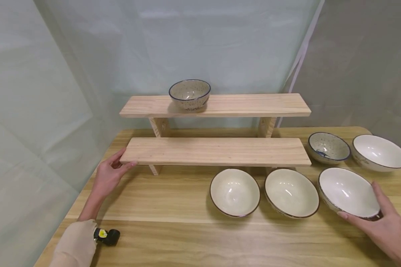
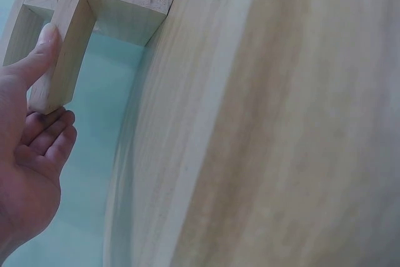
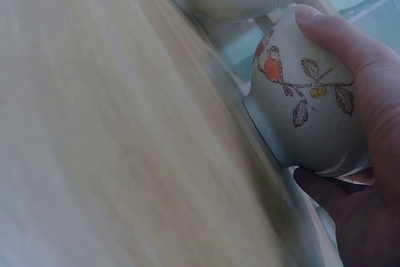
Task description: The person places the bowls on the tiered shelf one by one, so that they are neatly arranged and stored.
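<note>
My left hand grips the left end of the lower board of a two-tier wooden shelf. In the left wrist view, the thumb lies along the board's front edge and the fingers bend at its end. At the right, my right hand holds a white bowl with a dark rim, thumb and fingers spread round its side. A painted bird and leafy branch show on this bowl's outside in the right wrist view. Its base sits at the tabletop there.
Two cream bowls, one in the middle and one beside it, stand before the shelf. A speckled blue-rimmed bowl rests on the upper board. Behind the held bowl are another speckled bowl and a white bowl. Pale sheeting hangs behind.
</note>
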Motion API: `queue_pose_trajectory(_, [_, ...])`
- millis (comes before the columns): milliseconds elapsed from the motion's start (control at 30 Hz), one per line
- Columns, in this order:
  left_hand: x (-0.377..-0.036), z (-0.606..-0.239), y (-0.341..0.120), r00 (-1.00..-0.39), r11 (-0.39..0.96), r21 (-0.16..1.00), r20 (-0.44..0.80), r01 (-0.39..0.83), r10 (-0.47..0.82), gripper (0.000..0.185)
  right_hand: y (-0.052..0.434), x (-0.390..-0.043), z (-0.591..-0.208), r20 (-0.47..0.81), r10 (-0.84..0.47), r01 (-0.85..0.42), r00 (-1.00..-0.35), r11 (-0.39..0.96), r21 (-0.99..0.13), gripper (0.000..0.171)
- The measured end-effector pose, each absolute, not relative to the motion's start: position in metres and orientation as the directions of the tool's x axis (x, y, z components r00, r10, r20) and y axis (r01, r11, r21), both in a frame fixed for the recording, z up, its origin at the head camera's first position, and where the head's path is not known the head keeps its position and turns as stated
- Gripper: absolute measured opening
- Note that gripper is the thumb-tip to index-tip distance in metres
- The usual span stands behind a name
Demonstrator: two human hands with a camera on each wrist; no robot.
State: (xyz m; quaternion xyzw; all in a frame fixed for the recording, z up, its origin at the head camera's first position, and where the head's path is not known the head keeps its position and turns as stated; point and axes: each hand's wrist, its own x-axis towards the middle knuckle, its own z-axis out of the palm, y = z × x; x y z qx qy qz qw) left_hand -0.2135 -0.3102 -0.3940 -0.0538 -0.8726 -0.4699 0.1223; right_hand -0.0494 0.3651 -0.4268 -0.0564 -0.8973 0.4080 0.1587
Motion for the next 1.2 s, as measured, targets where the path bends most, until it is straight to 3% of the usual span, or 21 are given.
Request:
queue_pose_trajectory(767, [-0.214, -0.394, -0.310, -0.962, 0.566, 0.797, 0.271, 0.209, -0.027, 0.074, 0.365, -0.048, -0.426, 0.248, 0.328, 0.033, -0.912, 0.659, -0.751, 0.106])
queue_pose_trajectory(1200, [-0.213, -0.392, -0.309, -0.964, 0.547, 0.811, 0.265, 0.206, -0.030, 0.073, 0.361, -0.050, -0.416, 0.301, 0.301, -0.055, -0.905, 0.619, -0.783, 0.105])
